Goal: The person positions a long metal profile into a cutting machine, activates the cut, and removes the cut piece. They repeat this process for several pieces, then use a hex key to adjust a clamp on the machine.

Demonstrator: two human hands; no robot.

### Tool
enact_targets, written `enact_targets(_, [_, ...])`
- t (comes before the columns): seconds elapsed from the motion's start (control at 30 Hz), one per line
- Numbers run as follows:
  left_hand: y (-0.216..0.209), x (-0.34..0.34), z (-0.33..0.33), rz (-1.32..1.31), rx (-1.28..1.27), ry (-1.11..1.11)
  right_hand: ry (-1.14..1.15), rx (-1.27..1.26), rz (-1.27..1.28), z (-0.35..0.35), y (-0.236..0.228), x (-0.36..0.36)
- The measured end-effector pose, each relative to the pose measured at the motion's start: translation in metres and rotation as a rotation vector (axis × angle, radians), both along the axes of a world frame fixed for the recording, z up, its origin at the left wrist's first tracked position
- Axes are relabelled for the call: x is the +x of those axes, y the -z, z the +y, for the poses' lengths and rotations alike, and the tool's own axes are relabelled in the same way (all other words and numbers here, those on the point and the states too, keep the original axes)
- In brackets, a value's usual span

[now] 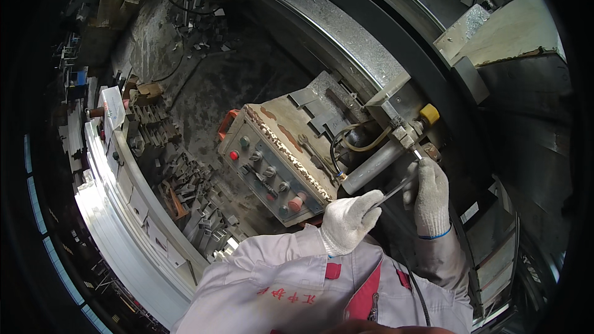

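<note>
My left hand (349, 222), in a white knit glove, is closed around one end of a thin grey metal bar (396, 190). The bar slants up and right toward my right hand (431, 195), also gloved. That hand is closed at a small bright metal piece (418, 154) below a metal fitting (405, 136). What its fingers grip is mostly hidden. The fitting joins a machine block (396, 99) with a yellow knob (429, 114) beside it. A grey cylinder (374, 167) lies just up and left of the bar.
A worn control box (272, 173) with several knobs and buttons stands left of my hands. On its top rest a wrench (312, 151) and flat metal plates (315, 111). A black hose (416, 284) hangs by my jacket. Metal offcuts (198, 198) and long white profiles (117, 229) lie left.
</note>
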State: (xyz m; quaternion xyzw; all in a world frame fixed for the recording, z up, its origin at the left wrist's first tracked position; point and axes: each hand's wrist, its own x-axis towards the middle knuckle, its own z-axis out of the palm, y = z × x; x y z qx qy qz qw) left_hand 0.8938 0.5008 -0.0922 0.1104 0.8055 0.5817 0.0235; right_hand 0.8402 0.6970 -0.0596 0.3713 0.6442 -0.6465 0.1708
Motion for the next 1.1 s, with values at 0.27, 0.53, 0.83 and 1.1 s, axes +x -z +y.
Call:
enact_targets(0.27, [0.034, -0.007, -0.003, 0.446, -0.067, -0.008, 0.001, -0.028, -0.010, 0.006, 0.008, 0.004])
enact_targets(0.53, [0.045, -0.028, 0.012, 0.648, 0.091, -0.123, -0.048, -0.161, -0.035, 0.016, 0.010, 0.003])
enact_targets(0.83, [0.032, -0.035, 0.011, 0.508, 0.301, -0.116, 0.083, -0.347, -0.092, 0.010, 0.000, -0.002])
enact_targets(1.1, [0.019, -0.033, 0.000, 0.289, 0.267, -0.020, 0.110, -0.500, -0.144, 0.016, 0.000, 0.000])
